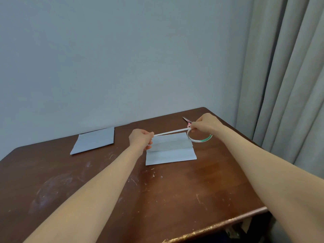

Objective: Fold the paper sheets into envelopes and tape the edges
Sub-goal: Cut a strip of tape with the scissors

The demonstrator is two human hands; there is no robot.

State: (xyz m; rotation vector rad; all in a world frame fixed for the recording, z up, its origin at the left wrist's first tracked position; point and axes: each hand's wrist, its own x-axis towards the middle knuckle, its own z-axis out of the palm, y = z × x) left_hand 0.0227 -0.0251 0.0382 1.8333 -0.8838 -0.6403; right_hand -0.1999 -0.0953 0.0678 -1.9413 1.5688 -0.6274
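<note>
White tape strip (171, 132) taut between hands: left hand (141, 138) pinches free end, right hand (204, 124) grips tape roll (199, 139) | strip runs left-right, over folded sheet (171, 153) far edge, roughly parallel | scissors (186, 119) nearest right hand, on counter (157, 199)

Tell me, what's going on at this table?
A person has drawn a strip of tape from a roll. The left grip pinches the strip's end and the right grip holds the roll, stretching it over a folded sheet on the table. A second sheet lies to the left; scissors lie behind the right grip.
</note>
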